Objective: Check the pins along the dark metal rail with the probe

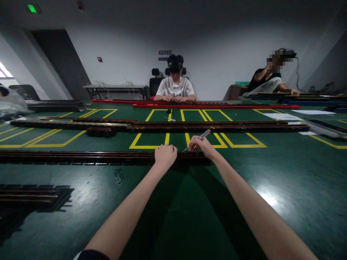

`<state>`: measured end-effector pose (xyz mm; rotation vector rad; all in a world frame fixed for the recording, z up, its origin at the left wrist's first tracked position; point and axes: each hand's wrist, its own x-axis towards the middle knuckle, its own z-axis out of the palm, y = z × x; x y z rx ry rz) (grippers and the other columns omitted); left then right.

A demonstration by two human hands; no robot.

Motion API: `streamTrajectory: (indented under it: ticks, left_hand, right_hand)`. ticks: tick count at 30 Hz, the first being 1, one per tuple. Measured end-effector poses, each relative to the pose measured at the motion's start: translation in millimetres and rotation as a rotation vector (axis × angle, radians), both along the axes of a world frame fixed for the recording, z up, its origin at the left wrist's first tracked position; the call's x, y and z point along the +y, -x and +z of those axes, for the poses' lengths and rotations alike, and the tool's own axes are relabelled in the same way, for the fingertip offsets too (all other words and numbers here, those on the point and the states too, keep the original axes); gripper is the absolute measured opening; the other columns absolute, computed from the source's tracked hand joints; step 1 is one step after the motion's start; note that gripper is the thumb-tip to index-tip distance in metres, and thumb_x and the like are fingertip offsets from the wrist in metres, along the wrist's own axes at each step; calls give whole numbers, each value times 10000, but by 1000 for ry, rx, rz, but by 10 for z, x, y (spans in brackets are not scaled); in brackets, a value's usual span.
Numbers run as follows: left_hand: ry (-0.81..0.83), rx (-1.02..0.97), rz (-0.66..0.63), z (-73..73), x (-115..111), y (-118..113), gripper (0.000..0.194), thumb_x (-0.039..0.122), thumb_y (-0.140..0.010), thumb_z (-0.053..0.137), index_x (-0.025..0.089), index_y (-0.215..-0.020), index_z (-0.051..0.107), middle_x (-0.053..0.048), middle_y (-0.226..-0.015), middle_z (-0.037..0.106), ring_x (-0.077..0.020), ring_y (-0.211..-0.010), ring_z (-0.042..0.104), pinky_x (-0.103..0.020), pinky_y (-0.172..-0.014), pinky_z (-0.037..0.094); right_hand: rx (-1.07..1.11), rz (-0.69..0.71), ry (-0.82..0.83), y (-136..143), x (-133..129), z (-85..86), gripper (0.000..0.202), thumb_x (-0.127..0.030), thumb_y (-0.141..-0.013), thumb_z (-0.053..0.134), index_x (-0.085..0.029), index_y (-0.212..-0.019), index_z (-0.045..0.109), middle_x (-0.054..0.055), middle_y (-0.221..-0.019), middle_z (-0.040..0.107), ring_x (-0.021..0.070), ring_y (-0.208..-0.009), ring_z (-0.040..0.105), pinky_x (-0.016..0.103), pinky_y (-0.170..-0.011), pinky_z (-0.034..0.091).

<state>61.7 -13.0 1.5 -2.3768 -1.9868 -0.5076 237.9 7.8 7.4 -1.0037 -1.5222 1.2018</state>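
Observation:
A long black strip assembly point(81, 157) with thin copper-coloured lines lies across the green table. My left hand point(166, 156) is closed over it, fingers curled around its far edge. Just to the right, my right hand point(200, 145) holds a pen-like tool point(204, 134) with a clear handle. The tool's thin tip points down and left, at the strip between my two hands. Whether the tip touches the strip cannot be made out.
More black strips point(230, 127) lie farther back, with red strips point(217, 106) beyond. Dark strips point(32, 196) sit at the near left. A person point(176, 88) faces me across the green table point(298, 173); another person point(267, 79) is at the right. Papers point(282, 116) lie at the right.

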Motion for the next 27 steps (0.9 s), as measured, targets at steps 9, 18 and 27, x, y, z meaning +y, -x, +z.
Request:
streamTrajectory:
  ticks: [9, 18, 27]
  left_hand:
    - [-78, 5, -1, -86, -7, 16, 441, 262, -891, 265, 118, -791, 670, -113, -815, 688, -198, -752, 629, -348, -707, 495]
    - [-95, 43, -3, -76, -29, 16, 443, 246, -888, 256, 123, -779, 668, -118, -822, 692, -207, -774, 638, -345, -709, 494]
    - [-81, 10, -12, -86, -26, 21, 447, 249, -886, 250, 123, -762, 661, -113, -789, 686, -200, -740, 634, -343, -696, 496]
  right_hand:
    - [-11, -62, -3, -111, -18, 35, 150, -255, -642, 525, -167, -523, 552, 18, -485, 599, 134, -480, 563, 250, -487, 399]
    - [-30, -85, -1, -178, 6, 5, 162, -256, -649, 527, -167, -517, 553, 17, -476, 597, 131, -473, 553, 255, -502, 411]
    - [37, -127, 5, -243, 15, -16, 156, -246, -629, 520, -169, -497, 551, 8, -452, 571, 123, -449, 535, 247, -489, 415]
